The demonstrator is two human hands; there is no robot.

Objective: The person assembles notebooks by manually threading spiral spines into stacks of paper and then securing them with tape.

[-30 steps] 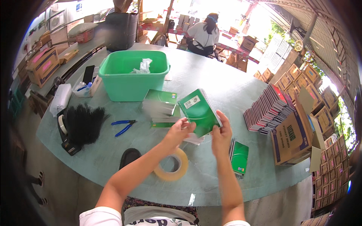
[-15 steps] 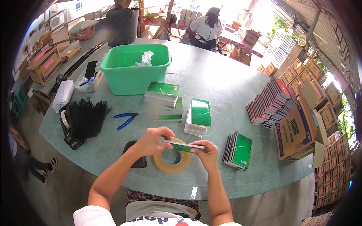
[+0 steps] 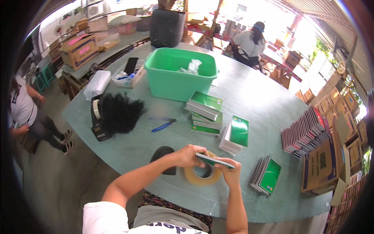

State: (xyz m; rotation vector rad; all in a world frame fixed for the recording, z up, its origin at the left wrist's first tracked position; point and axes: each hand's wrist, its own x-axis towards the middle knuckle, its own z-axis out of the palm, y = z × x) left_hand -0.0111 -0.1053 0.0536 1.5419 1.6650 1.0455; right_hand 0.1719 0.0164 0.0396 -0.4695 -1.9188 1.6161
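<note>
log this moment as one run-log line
left hand: holds green notebook | right hand: holds same notebook | notebook: flat, above tape roll | table: notebook stacks, green tub

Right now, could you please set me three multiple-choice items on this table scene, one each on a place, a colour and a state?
1. Where does the tape roll lie?
A. in the tub
B. on the table under the hands
C. on the cardboard box

2. What colour is the plastic tub?
A. green
B. red
C. white

3. How is the green notebook held?
A. lying untouched
B. in one hand
C. between left hand and right hand

Answers: B, the roll lies below both hands; A, its walls are green; C, both hands grip it.
</note>
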